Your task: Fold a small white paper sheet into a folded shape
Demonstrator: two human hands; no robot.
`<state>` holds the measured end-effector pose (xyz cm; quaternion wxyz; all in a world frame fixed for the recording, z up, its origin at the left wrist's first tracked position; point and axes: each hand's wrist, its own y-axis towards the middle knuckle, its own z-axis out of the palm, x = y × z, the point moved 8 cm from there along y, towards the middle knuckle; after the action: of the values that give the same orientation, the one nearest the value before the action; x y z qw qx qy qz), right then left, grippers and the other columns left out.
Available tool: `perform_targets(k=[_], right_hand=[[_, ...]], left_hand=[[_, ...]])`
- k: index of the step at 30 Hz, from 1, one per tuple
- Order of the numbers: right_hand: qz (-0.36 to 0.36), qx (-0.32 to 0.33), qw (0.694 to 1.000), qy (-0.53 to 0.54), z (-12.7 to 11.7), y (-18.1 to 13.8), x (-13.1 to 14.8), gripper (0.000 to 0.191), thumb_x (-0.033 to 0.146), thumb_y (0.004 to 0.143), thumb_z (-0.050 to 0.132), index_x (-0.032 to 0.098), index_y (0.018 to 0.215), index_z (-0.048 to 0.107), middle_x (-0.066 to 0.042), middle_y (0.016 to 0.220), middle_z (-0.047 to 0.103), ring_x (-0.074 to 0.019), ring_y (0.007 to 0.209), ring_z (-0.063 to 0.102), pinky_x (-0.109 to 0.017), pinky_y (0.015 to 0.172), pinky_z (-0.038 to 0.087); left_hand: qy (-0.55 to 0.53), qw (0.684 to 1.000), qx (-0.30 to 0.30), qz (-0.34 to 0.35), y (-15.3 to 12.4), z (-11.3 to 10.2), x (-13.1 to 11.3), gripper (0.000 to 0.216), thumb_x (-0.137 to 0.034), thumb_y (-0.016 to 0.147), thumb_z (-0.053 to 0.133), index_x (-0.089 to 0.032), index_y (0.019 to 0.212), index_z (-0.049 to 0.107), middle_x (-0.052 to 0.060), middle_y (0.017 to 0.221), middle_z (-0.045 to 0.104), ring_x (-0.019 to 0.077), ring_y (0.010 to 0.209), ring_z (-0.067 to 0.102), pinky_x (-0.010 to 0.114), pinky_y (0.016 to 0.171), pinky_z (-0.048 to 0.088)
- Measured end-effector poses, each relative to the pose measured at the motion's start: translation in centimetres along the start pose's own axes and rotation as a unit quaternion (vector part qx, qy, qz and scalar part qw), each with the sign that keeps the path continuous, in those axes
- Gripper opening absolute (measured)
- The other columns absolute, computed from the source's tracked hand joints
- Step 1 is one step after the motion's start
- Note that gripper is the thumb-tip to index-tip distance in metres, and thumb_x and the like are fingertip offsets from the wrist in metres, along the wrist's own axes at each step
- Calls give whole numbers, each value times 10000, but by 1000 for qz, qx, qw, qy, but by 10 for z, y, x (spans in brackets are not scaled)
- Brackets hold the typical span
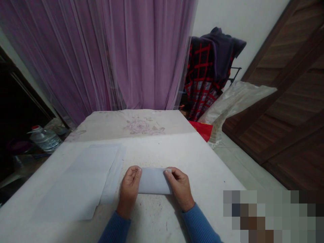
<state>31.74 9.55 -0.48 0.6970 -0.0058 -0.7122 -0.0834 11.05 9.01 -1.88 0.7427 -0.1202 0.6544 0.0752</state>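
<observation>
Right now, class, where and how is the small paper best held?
Best pinched, I judge, near its far corners, one hand from each side: the small paper looks flat and four-sided, and the left hand and right hand grip it there, thumbs on top.

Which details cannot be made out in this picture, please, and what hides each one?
Some fingertips of the left hand and right hand, head view: hidden beneath the held paper.
Number of sheets in the pile, head view: they overlap.
Upper ends of the blue sleeves, head view: cut off by the bottom edge.
Lower right corner, head view: masked by coarse blocks.
</observation>
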Motion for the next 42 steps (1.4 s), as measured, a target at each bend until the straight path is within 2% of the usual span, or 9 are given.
perform_targets(k=[4,16,21,42], right_hand=[[-11,-2,1000,-18,-1,0,2,313,471,746,662,163,697,688,-14,648,625,-152,627,535,-248,571,432],[4,-28,999,-25,-6,1,-2,367,518,733,647,159,660,653,3,586,549,-138,578,472,-240,527,385],[4,-37,999,-32,-8,2,-6,371,519,734,644,156,662,652,-1,609,552,-145,609,477,-242,549,389],[15,-22,999,-38,-8,3,-14,395,539,740,636,152,666,651,4,600,533,-139,599,460,-236,530,374]], left_hand=[[-4,1000,-3,10,-1,0,-3,483,-620,639,702,-194,804,545,-41,634,550,111,590,515,195,528,398],[-9,1000,10,-18,-2,4,1,520,-643,590,710,-190,788,548,-48,599,538,104,550,489,197,501,373],[-4,1000,15,-2,-2,4,0,490,-616,619,710,-184,795,563,-34,635,570,110,590,514,201,533,390],[-19,1000,15,3,-2,3,2,423,-552,649,728,-176,769,574,-32,631,577,106,585,512,201,550,404]])
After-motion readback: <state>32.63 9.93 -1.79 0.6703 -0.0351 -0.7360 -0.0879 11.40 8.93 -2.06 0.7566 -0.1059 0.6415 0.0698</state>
